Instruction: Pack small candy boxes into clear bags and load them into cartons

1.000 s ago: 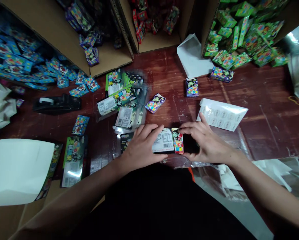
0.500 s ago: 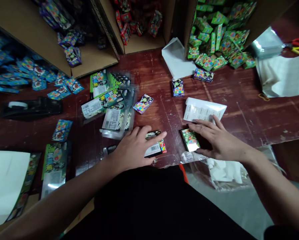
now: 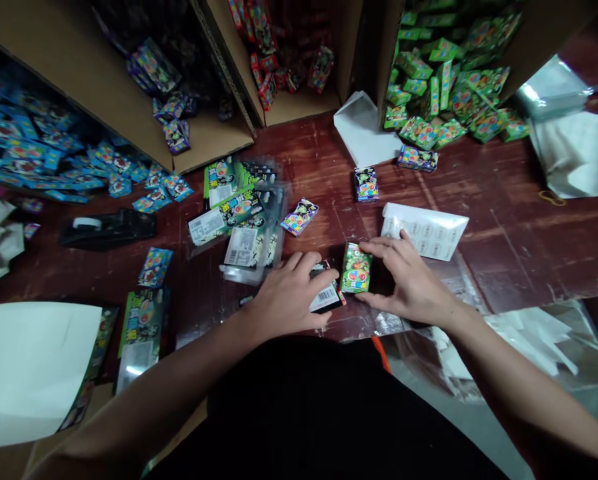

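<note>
My left hand (image 3: 287, 298) lies over a black pack with a white barcode label (image 3: 325, 293) at the near edge of the dark red table (image 3: 503, 220), fingers curled on it. My right hand (image 3: 409, 283) grips a small green box (image 3: 356, 268) between thumb and fingers, holding it right beside the black pack. A white sticker sheet (image 3: 429, 230) lies just beyond my right hand. Two small purple boxes (image 3: 299, 217) (image 3: 367, 184) sit further back on the table.
Open cardboard cartons at the back hold blue (image 3: 33, 147), purple (image 3: 163, 73), red (image 3: 273, 53) and green small boxes (image 3: 449, 73). A black tape dispenser (image 3: 109, 228) lies left. Clear bagged packs (image 3: 243, 213) sit at centre left. White paper (image 3: 29, 363) covers the near left.
My right hand has brought the green box left, up against the black pack under my left hand. A second ago both hands rested on that pack.
</note>
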Tool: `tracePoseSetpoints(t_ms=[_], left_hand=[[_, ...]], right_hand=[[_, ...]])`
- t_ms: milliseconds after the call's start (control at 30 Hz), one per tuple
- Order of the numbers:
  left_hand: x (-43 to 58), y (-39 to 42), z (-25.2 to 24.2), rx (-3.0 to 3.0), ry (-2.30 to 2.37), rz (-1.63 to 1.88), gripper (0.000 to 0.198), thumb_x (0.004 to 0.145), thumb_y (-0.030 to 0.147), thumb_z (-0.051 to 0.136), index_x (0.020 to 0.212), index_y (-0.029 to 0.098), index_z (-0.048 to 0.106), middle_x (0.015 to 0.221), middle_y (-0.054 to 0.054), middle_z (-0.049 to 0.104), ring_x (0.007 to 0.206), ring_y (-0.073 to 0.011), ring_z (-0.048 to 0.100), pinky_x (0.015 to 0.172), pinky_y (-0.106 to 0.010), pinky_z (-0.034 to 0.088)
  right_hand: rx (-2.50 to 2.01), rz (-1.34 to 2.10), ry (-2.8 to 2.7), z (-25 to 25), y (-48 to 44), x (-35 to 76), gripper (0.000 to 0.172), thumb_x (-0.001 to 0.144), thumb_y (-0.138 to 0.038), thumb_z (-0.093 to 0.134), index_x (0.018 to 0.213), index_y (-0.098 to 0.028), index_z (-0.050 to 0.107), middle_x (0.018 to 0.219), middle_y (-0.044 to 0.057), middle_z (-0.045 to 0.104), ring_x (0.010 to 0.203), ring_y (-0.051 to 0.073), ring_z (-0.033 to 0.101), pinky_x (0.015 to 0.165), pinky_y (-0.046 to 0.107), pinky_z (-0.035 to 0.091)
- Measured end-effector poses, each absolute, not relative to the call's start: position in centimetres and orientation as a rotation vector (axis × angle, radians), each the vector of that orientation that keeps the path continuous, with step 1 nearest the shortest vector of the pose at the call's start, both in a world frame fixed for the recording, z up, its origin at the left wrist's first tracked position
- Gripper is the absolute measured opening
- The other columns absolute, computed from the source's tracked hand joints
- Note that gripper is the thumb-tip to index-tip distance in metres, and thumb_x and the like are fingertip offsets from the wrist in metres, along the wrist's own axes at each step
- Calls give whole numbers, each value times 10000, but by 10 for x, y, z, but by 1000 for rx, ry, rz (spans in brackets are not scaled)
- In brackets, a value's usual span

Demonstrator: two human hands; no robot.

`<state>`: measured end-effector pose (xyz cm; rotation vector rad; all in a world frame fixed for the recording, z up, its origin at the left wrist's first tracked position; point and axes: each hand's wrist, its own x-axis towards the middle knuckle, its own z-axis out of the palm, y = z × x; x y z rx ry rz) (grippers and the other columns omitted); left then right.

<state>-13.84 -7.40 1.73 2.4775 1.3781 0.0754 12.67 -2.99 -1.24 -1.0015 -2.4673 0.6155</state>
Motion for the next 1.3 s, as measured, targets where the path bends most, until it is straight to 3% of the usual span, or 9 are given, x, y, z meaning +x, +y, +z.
tracePoseSetpoints(t_ms=[367, 433, 533, 633, 833, 1033, 1300], left_hand=[[-142, -69, 10, 2224, 1336, 346, 519, 720, 312, 747, 1201, 227, 572, 1264, -96, 508, 1180, -303, 531, 1043, -464, 481], [-142, -67, 8, 2185, 1329, 374, 578, 741, 322, 747, 1271, 231, 536, 1291, -99, 516, 1214, -305, 529, 1070, -474, 466], [-144, -65, 5, 2125, 1365, 426, 819, 757, 354, 760, 1462, 241, 360, 1388, -115, 503, 1304, -318, 494, 1121, -509, 426], [-144, -65, 1, 2117, 1353, 414, 950, 736, 340, 776, 1525, 232, 259, 1440, -135, 483, 1345, -334, 474, 1135, -534, 412], [-139, -65, -1, 2091, 1338, 385, 1002, 751, 361, 769, 1557, 207, 194, 1508, -151, 435, 1393, -333, 430, 1161, -521, 393], [-139, -63, -1, 2045, 1535, 485, 1092, 730, 335, 788, 1581, 243, 111, 1454, -150, 476, 1325, -357, 486, 1113, -565, 424], [-139, -66, 1, 2075, 1519, 505, 1060, 717, 320, 794, 1567, 223, 167, 1455, -143, 464, 1334, -358, 455, 1141, -567, 400]], right_hand=[[-988, 614, -2579, -3, -10, 122, 782, 821, -481, 735, 1472, -229, 381, 1364, 155, 555, 1294, 379, 524, 1188, 705, 161], [-971, 642, -2608, -2, -8, 119, 758, 826, -470, 731, 1460, -221, 399, 1358, 154, 568, 1280, 373, 538, 1195, 699, 152], [-923, 717, -2642, 1, -6, 117, 729, 823, -448, 732, 1444, -218, 427, 1341, 154, 588, 1257, 369, 558, 1189, 709, 164], [-799, 831, -2701, 2, 0, 117, 751, 818, -404, 740, 1470, -223, 414, 1372, 146, 580, 1292, 352, 546, 1200, 699, 167], [-593, 1004, -2731, 2, 20, 112, 807, 805, -381, 767, 1497, -182, 405, 1434, 159, 523, 1362, 312, 498, 1222, 560, 308], [-754, 856, -2622, 8, 15, 107, 746, 840, -355, 731, 1491, -180, 413, 1374, 172, 544, 1322, 349, 525, 1174, 602, 383], [-677, 772, -2707, 17, 15, 102, 759, 829, -356, 742, 1495, -189, 418, 1355, 159, 583, 1305, 343, 548, 1219, 636, 280]])
